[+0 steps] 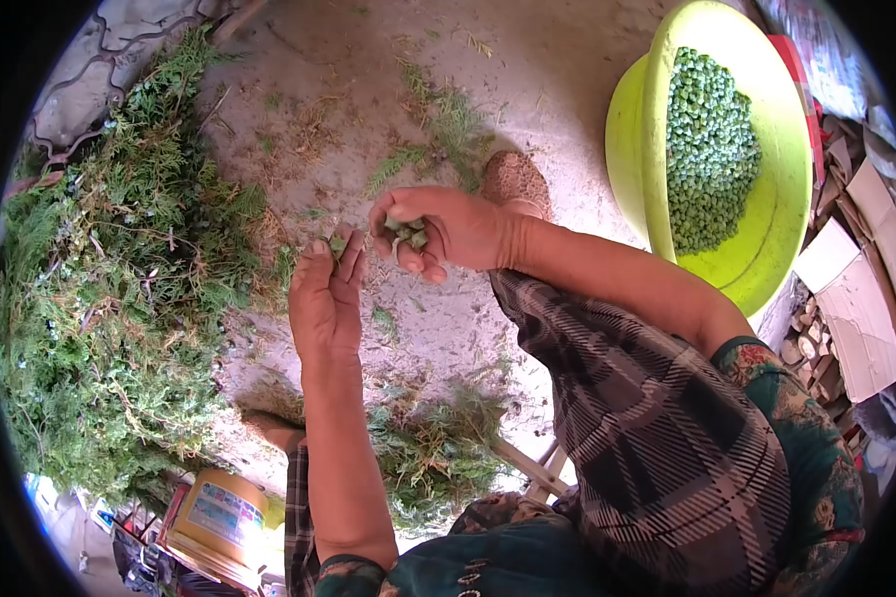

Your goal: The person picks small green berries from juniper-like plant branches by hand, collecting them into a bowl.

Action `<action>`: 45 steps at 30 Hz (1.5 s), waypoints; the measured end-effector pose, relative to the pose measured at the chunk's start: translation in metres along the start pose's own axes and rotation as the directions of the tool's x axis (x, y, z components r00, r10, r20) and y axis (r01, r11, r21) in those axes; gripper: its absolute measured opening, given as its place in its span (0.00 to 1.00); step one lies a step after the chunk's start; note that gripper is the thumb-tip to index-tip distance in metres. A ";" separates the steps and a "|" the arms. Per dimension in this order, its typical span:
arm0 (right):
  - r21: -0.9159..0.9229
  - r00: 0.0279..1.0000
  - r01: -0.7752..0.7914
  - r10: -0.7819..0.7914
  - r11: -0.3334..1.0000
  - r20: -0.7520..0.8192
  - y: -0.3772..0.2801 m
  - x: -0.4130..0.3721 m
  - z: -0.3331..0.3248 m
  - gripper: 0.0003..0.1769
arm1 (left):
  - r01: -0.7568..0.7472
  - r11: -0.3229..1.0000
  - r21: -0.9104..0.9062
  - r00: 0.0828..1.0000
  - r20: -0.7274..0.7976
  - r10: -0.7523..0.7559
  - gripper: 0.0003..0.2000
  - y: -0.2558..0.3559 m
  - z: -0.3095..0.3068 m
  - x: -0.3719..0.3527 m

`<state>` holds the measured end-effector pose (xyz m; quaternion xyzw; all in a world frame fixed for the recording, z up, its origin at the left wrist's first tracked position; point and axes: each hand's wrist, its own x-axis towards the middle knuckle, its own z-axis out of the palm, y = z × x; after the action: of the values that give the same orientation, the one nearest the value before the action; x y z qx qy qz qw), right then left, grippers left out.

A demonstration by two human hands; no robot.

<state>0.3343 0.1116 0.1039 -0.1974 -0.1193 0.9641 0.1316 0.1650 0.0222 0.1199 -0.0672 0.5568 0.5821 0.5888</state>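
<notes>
My left hand pinches a small green cone between thumb and fingertips, with a thin sprig by it. Close to its right, my right hand is curled around several small green cones, which show between the bent fingers. The two hands are near each other but apart, above the floor. To the left lies a large heap of green conifer branches. At upper right, a lime-yellow tub holds a great many of the same kind of small green cones.
A smaller pile of cut sprigs lies between my legs. Loose sprigs are scattered on the dusty floor. A yellow bucket stands at lower left. Cardboard and wood pieces lie at the right edge.
</notes>
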 end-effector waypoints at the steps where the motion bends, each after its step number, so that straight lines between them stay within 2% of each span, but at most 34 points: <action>1: -0.127 0.997 -0.023 0.013 0.992 -0.081 0.004 0.003 -0.005 0.12 | 0.000 1.000 0.001 1.000 -0.002 0.000 0.04 -0.002 0.001 -0.002; 2: -0.252 0.987 -0.056 0.015 0.966 -0.163 0.006 0.006 -0.008 0.13 | -0.057 0.997 0.054 0.998 0.015 0.056 0.05 -0.004 0.002 -0.003; 4: -0.262 0.986 -0.076 0.032 0.962 -0.166 0.011 0.009 -0.005 0.14 | -0.116 0.988 0.105 0.993 0.036 0.113 0.05 -0.009 0.009 -0.007; 6: -0.278 0.985 -0.110 0.068 0.954 -0.155 0.017 0.008 0.000 0.16 | -0.300 0.889 0.346 0.954 0.109 0.279 0.05 -0.014 0.020 -0.016; 7: -0.244 0.981 -0.110 0.067 0.963 -0.181 0.018 0.006 0.002 0.16 | -0.298 0.823 0.483 0.952 0.091 0.292 0.06 -0.013 0.027 -0.024; 8: -0.217 0.978 -0.118 0.076 0.969 -0.193 0.018 0.008 0.006 0.17 | -0.370 0.804 0.465 0.925 0.108 0.363 0.06 -0.020 0.026 -0.023; 10: -0.205 0.976 -0.156 0.119 0.966 -0.181 0.014 0.007 0.008 0.16 | -0.434 0.781 0.450 0.900 0.175 0.399 0.06 -0.023 0.027 -0.024; 12: -0.191 0.963 -0.165 0.117 0.968 -0.242 0.008 0.002 0.009 0.16 | -0.615 0.586 0.529 0.768 0.231 0.598 0.06 -0.033 0.023 -0.011; 13: -0.202 0.975 -0.117 0.074 0.972 -0.208 0.007 0.001 0.009 0.15 | -0.618 0.583 0.528 0.764 0.226 0.605 0.06 -0.032 0.021 -0.010; 14: -0.203 0.975 -0.120 0.077 0.972 -0.208 0.006 0.001 0.011 0.15 | -0.451 0.738 0.502 0.861 0.026 0.509 0.05 -0.033 0.019 -0.010; 15: -0.202 0.983 -0.103 0.069 0.974 -0.170 0.005 0.000 0.012 0.14 | -0.267 0.861 0.432 0.915 -0.166 0.367 0.05 -0.033 0.019 -0.013; 17: -0.195 0.989 -0.090 0.065 0.977 -0.132 0.004 -0.002 0.013 0.13 | -0.219 0.835 0.505 0.932 -0.145 0.332 0.05 -0.036 -0.006 -0.003; 18: -0.107 0.995 -0.088 0.081 0.990 -0.064 0.001 -0.005 0.011 0.14 | -0.179 0.799 0.574 0.947 -0.120 0.298 0.05 -0.034 -0.021 0.003; 19: -0.020 0.996 -0.088 0.088 0.996 0.006 -0.002 -0.006 0.010 0.14 | -0.152 0.642 0.752 0.988 0.139 0.071 0.06 -0.026 -0.035 0.001; 20: -0.019 0.996 -0.084 0.084 0.996 0.003 -0.005 -0.006 0.013 0.14 | -0.153 0.640 0.753 0.987 0.143 0.068 0.06 -0.021 -0.043 0.001; 22: -0.098 0.988 0.002 -0.017 0.995 -0.153 -0.007 -0.006 0.023 0.14 | -0.196 0.505 0.840 0.979 0.196 0.054 0.07 -0.014 -0.055 -0.004; 24: -0.153 0.982 -0.030 0.001 0.988 -0.189 -0.001 -0.002 0.007 0.14 | -0.119 0.378 0.918 0.953 -0.001 0.302 0.08 0.008 -0.074 0.015; 26: -0.212 0.975 -0.063 0.015 0.975 -0.220 0.003 0.000 0.000 0.15 | -0.191 0.183 0.964 0.785 0.038 0.618 0.09 0.015 -0.086 0.036; 27: -0.256 0.962 -0.125 0.055 0.958 -0.266 0.005 0.002 0.001 0.16 | -0.195 0.181 0.964 0.783 0.042 0.620 0.09 0.016 -0.087 0.048; 28: -0.297 0.944 -0.190 0.092 0.936 -0.316 0.006 0.002 0.002 0.17 | -0.172 0.068 0.983 0.755 0.087 0.650 0.10 0.015 -0.087 0.059; 29: -0.297 0.944 -0.187 0.088 0.936 -0.318 0.009 0.002 0.002 0.17 | -0.142 -0.046 0.989 0.729 0.136 0.671 0.11 0.014 -0.088 0.066; 30: -0.357 0.944 -0.226 0.114 0.906 -0.309 0.010 0.004 0.003 0.17 | -0.149 -0.048 0.988 0.724 0.143 0.674 0.11 0.015 -0.086 0.068; 32: -0.420 0.946 -0.247 0.124 0.873 -0.299 0.010 0.008 0.005 0.17 | -0.011 -0.248 0.969 0.732 0.177 0.658 0.12 0.013 -0.079 0.069; 33: -0.446 0.948 -0.254 0.130 0.858 -0.290 0.010 0.011 0.007 0.17 | -0.058 -0.277 0.959 0.688 0.240 0.685 0.10 0.013 -0.077 0.069; 34: -0.466 0.947 -0.268 0.144 0.843 -0.286 0.011 0.011 0.007 0.17 | -0.063 -0.279 0.958 0.687 0.244 0.684 0.10 0.010 -0.077 0.065; 36: -0.469 0.949 -0.243 0.107 0.849 -0.297 0.014 0.015 0.005 0.17 | -0.330 -0.151 0.932 0.505 0.310 0.806 0.08 0.004 -0.074 0.057; 37: -0.466 0.949 -0.222 0.079 0.857 -0.306 0.017 0.016 0.005 0.17 | -0.328 -0.151 0.932 0.508 0.309 0.804 0.08 0.001 -0.062 0.045; 39: -0.421 0.944 -0.237 0.105 0.875 -0.313 0.021 0.015 0.006 0.17 | -0.487 0.114 0.866 0.659 0.279 0.699 0.06 -0.007 -0.034 0.012; 40: -0.390 0.941 -0.244 0.120 0.888 -0.316 0.020 0.017 0.007 0.18 | -0.472 0.172 0.865 0.750 0.291 0.593 0.06 -0.009 -0.019 -0.003; 42: -0.414 0.952 -0.235 0.122 0.880 -0.281 0.022 0.016 0.007 0.18 | -0.563 0.135 0.815 0.724 0.409 0.555 0.08 -0.024 -0.017 -0.011; 43: -0.433 0.961 -0.220 0.118 0.874 -0.251 0.023 0.015 0.006 0.18 | -0.560 0.141 0.816 0.727 0.403 0.556 0.08 -0.030 -0.020 -0.010; 44: -0.431 0.959 -0.226 0.122 0.873 -0.256 0.023 0.014 0.006 0.18 | -0.595 0.205 0.777 0.725 0.408 0.555 0.09 -0.037 -0.024 -0.008; 45: -0.505 0.956 -0.245 0.119 0.828 -0.268 0.022 0.014 0.006 0.16 | -0.625 0.268 0.733 0.723 0.415 0.553 0.11 -0.039 -0.024 -0.009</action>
<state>0.3154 0.0945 0.0983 -0.3445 -0.3469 0.8723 -0.0085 0.1838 -0.0125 0.0952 0.4565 0.7237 0.4173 0.3062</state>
